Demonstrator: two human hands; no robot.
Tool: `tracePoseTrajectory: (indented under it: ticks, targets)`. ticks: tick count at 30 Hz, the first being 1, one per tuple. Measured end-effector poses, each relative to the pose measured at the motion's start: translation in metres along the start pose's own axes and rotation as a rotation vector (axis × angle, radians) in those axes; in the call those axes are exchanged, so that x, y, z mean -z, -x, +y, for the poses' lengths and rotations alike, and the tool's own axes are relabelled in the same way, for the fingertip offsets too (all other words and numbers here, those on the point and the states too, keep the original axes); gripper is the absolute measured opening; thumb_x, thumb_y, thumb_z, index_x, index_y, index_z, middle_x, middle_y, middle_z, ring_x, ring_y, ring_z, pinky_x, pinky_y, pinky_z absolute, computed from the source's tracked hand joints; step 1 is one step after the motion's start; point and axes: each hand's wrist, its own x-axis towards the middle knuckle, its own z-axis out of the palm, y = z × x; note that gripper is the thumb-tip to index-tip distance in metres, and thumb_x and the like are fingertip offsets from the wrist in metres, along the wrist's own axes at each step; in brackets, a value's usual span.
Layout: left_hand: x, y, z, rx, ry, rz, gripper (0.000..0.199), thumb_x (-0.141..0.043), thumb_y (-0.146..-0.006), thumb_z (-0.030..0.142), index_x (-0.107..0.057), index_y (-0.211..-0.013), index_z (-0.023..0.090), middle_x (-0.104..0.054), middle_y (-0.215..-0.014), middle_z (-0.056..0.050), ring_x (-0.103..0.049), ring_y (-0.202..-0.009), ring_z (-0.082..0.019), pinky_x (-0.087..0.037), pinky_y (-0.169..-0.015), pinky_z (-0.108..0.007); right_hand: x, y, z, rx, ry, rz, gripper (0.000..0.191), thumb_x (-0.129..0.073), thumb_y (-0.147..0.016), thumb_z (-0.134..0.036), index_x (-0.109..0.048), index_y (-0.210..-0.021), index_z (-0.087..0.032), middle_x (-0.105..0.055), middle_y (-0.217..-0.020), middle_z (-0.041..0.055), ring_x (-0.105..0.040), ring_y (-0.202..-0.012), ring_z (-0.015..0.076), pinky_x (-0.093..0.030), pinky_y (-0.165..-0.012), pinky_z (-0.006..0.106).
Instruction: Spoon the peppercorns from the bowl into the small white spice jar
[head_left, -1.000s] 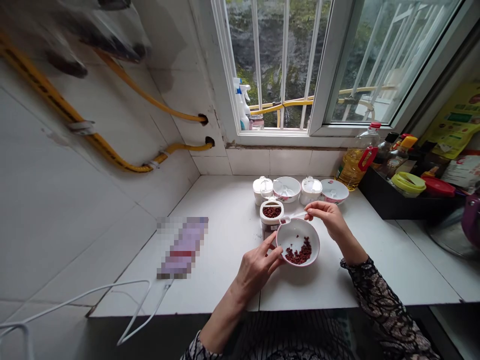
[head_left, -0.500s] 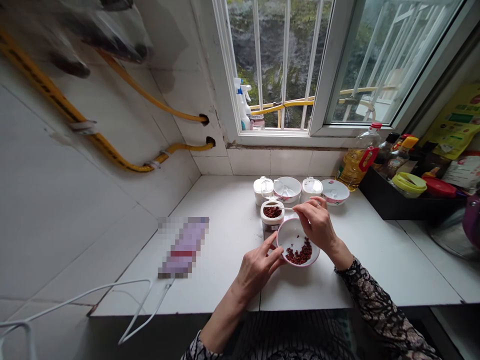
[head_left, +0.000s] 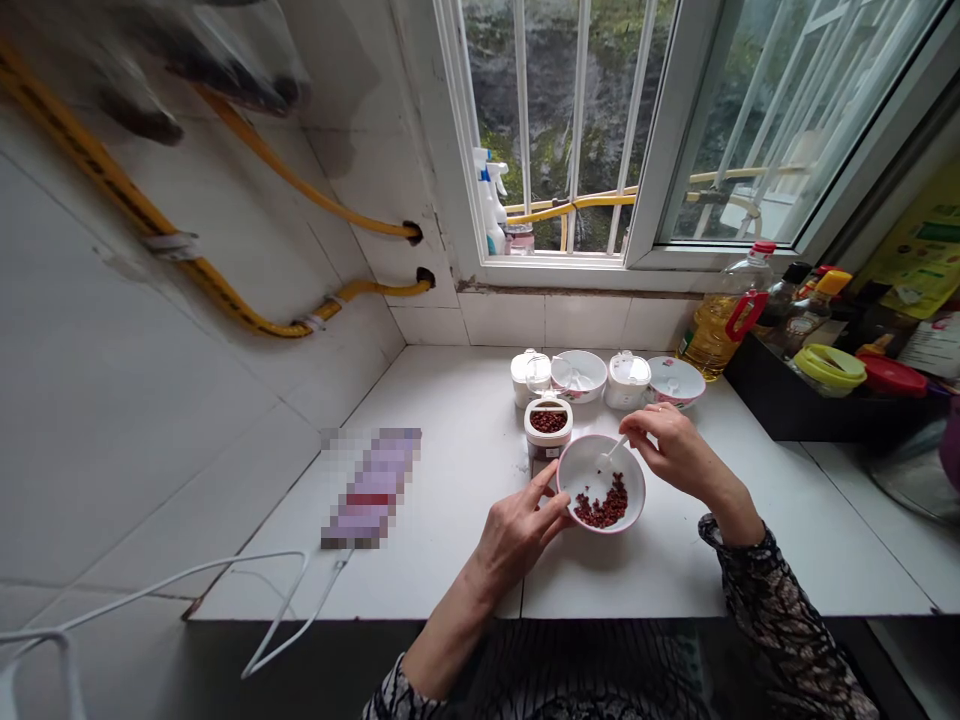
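My left hand [head_left: 525, 520] grips the left rim of a white bowl [head_left: 581, 462] with a pink edge. Small dark red peppercorns [head_left: 602, 508] lie in the bowl, mostly toward its near side. Pinched in my right hand [head_left: 667, 440] is a small white spoon [head_left: 616, 447], its tip dipping into the bowl above the peppercorns. Just behind the bowl stands a white-rimmed spice jar [head_left: 548, 430] with its lid up, holding more of the same peppercorns. Whether the spoon carries anything cannot be made out.
Behind the jar stand two white lidded jars [head_left: 530, 378] and two bowls [head_left: 578, 376]. An oil bottle [head_left: 712, 325] and a black condiment box [head_left: 772, 395] are at the right. A blurred-out purple object [head_left: 375, 485] with a white cable [head_left: 300, 625] lies at the left.
My right hand has moved right, bringing the spoon from the open spice jar to the bowl. My left hand stays on the bowl. The view has shifted slightly.
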Motion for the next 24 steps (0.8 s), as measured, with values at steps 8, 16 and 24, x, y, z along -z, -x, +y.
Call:
tracePoseTrajectory:
  ticks: [8,16,24]
  targets:
    - [0.001,-0.001,0.001,-0.014,-0.007,0.008,0.016,-0.053,-0.098,0.030,-0.062,-0.096,0.018,-0.065,-0.125,-0.018,-0.072,-0.084,-0.017,-0.057,-0.066,-0.024,0.002,0.006,-0.018,-0.017,0.109,-0.204,0.022,-0.049,-0.084,-0.004,-0.065,-0.077,-0.019,-0.070,-0.070,0.0042,-0.060,-0.065,0.0179,-0.041,-0.074,0.036]
    - [0.000,0.000,0.000,-0.002,-0.013,0.000,0.014,-0.058,-0.095,0.030,-0.065,-0.094,0.018,-0.064,-0.128,-0.018,-0.071,-0.082,-0.015,-0.055,-0.065,-0.021,-0.002,0.005,-0.014,-0.260,-0.296,-0.261,0.022,-0.048,-0.082,-0.010,-0.068,-0.078,-0.019,-0.068,-0.063,-0.0002,-0.058,-0.057,0.0138,-0.041,-0.056,0.026]
    - [0.000,-0.003,0.002,-0.003,0.000,0.042,0.017,-0.053,-0.098,0.031,-0.063,-0.094,0.018,-0.065,-0.125,-0.018,-0.071,-0.076,-0.013,-0.056,-0.062,-0.021,-0.001,0.004,-0.007,-0.349,-0.360,-0.188,0.019,-0.049,-0.082,-0.019,-0.067,-0.077,-0.019,-0.066,-0.061,0.0005,-0.056,-0.059,0.0141,-0.040,-0.057,0.026]
